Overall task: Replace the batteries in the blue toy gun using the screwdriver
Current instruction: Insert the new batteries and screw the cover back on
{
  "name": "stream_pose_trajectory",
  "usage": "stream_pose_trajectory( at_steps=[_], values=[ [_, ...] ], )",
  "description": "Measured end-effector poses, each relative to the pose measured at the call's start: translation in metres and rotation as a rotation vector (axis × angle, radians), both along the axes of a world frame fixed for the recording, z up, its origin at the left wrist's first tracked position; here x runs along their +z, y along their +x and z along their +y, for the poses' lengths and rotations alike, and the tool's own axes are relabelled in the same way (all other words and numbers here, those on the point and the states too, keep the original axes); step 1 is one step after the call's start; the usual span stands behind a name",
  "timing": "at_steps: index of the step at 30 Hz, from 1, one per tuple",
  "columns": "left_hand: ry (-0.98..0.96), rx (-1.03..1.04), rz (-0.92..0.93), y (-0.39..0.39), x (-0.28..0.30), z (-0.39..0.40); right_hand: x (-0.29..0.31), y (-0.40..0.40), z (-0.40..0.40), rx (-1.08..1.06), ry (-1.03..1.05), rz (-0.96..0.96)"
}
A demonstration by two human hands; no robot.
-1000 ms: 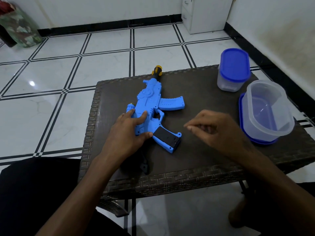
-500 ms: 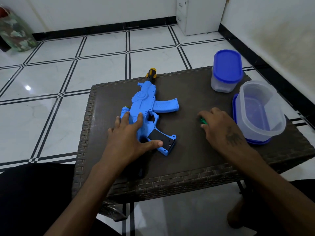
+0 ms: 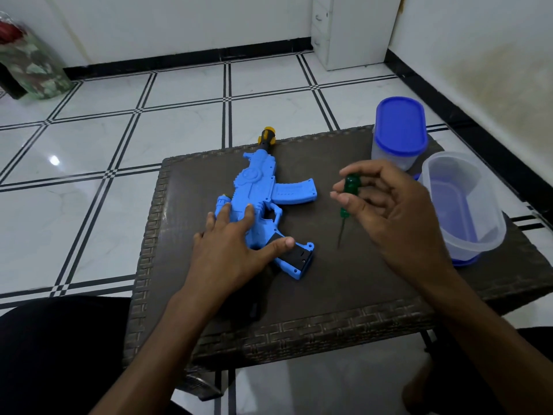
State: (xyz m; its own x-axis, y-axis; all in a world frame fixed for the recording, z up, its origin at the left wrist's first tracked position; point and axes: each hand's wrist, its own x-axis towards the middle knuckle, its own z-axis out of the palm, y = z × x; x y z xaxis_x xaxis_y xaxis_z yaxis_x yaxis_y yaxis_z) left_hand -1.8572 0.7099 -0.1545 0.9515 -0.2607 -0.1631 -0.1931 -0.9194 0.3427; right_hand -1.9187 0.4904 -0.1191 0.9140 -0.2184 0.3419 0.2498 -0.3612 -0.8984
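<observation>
The blue toy gun [image 3: 263, 193] lies flat on the dark woven table [image 3: 344, 289], its yellow-tipped muzzle pointing away over the far edge and its black-panelled grip toward me. My left hand [image 3: 230, 253] presses flat on the gun's rear body, thumb resting on the black grip panel. My right hand [image 3: 389, 217] holds a green-handled screwdriver [image 3: 347, 199] by the handle between fingertips and thumb, raised over the table to the right of the gun, with its thin shaft pointing down.
A closed container with a blue lid [image 3: 399, 133] stands at the table's far right corner. An open clear container [image 3: 466, 205] sits on its blue lid at the right edge. White tiled floor surrounds the table; a white cabinet [image 3: 353, 28] stands by the wall.
My right hand picked the screwdriver up from the table near the open container and lifted it. My left hand shifted slightly on the gun, which stayed in place.
</observation>
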Motion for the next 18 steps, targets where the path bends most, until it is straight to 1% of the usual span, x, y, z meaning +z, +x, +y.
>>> stream_pose_trajectory(
  at_steps=[2,4,10,18],
  values=[
    [0.012,0.001,-0.01,0.001,-0.002,-0.001,0.003,-0.005,0.004,0.031,0.102,-0.053],
    [0.03,-0.005,-0.044,0.001,-0.006,-0.001,0.002,-0.008,0.01,0.049,0.142,-0.083],
    [-0.005,0.004,-0.059,0.001,-0.011,0.0,-0.003,-0.013,0.023,0.131,0.176,-0.127],
    [-0.005,0.017,-0.05,0.0,-0.009,-0.002,-0.002,-0.01,0.027,0.14,0.194,-0.165]
  ],
)
